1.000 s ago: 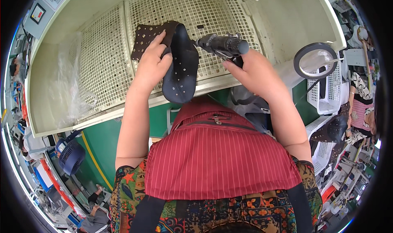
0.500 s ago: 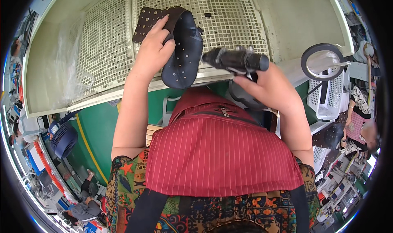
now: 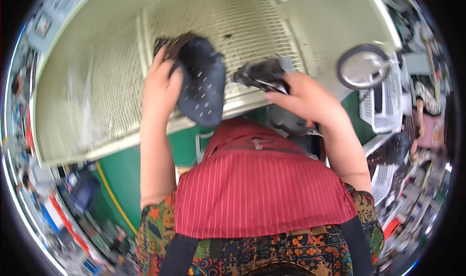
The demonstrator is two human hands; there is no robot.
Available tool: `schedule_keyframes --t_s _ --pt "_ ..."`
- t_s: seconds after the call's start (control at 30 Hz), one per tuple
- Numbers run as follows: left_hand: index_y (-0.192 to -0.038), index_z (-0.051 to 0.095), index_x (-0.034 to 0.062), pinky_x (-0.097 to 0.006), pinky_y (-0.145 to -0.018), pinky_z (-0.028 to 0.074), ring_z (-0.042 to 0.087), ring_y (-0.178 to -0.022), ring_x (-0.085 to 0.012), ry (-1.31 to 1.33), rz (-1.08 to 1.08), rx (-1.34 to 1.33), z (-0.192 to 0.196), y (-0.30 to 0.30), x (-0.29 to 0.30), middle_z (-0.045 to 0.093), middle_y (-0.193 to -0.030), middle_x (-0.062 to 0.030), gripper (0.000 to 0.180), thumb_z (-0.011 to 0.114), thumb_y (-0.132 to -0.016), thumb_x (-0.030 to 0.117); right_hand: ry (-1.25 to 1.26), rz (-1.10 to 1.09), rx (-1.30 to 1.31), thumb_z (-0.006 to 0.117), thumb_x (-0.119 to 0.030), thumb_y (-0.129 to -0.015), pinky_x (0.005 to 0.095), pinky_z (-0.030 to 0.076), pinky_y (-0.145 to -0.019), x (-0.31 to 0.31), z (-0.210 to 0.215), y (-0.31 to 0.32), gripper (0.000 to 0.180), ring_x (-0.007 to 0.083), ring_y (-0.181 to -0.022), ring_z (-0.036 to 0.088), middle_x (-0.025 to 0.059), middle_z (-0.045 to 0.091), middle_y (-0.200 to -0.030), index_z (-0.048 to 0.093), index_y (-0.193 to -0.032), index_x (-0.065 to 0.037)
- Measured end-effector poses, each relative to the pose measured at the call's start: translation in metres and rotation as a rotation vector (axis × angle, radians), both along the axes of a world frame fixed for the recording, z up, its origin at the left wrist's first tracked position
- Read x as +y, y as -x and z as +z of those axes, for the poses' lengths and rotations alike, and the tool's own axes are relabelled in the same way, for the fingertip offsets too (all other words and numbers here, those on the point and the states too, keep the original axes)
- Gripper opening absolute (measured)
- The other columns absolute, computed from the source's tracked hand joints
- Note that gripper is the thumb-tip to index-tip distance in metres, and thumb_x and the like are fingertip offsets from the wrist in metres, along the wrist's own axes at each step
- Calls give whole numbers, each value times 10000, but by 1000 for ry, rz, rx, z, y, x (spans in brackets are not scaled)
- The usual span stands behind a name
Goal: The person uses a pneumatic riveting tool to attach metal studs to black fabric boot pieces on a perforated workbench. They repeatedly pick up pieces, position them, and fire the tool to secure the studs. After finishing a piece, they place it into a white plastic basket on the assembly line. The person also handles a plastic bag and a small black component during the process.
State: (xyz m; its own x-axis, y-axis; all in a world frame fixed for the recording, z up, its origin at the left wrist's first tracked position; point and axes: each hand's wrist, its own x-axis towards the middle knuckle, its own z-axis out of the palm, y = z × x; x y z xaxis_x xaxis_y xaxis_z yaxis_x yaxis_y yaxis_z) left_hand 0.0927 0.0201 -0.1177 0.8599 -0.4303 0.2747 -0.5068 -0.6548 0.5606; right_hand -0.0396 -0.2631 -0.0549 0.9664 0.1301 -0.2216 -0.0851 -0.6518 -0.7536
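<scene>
A floppy dark piece of studded material [image 3: 201, 91], brown outside and blue-black inside, bends open over the front rim of the pale tray. My left hand [image 3: 162, 84] grips its left side, with the index finger stretched along the brown face and the thumb near the fold. To its right, my right hand [image 3: 306, 96] is closed round a black pistol-like tool [image 3: 262, 74]. The tool's narrow end points left toward the piece, with a gap between them. Motion blur hides the tool's exact kind and some fingertips.
The large tray [image 3: 107, 147] has a grid floor with a small black bit [image 3: 227, 35] on it. Clear plastic film [image 3: 80, 106] lies at its left. A black ring [image 3: 342, 72] stands at the right, near a white basket [image 3: 388, 113]. A blue fan [image 3: 82, 188] is at lower left.
The tray and the studded piece appear lower in the picture, and the view has turned slightly. Both hands keep their holds; the tool still points at the piece.
</scene>
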Motion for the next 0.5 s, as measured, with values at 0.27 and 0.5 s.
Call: schedule_keyframes --t_s 0.27,0.5 --pt "-1094 600 -57 -367 -810 469 614 -890 -352 -261 204 -243 63 10 21 641 -966 -228 294 551 -905 163 -315 -414 -13 651 -313 -796 365 493 -751 -64 -129 -27 441 255 -839 632 183 640 -935 556 -1053 33" --pt "-995 613 -45 -391 -752 469 601 -818 -339 -366 -186 -462 135 49 3 630 -889 -197 206 602 -827 74 -19 -259 -415 610 -262 -821 439 454 -875 -52 -59 43 461 368 -1030 543 209 557 -1096 496 -1179 6"
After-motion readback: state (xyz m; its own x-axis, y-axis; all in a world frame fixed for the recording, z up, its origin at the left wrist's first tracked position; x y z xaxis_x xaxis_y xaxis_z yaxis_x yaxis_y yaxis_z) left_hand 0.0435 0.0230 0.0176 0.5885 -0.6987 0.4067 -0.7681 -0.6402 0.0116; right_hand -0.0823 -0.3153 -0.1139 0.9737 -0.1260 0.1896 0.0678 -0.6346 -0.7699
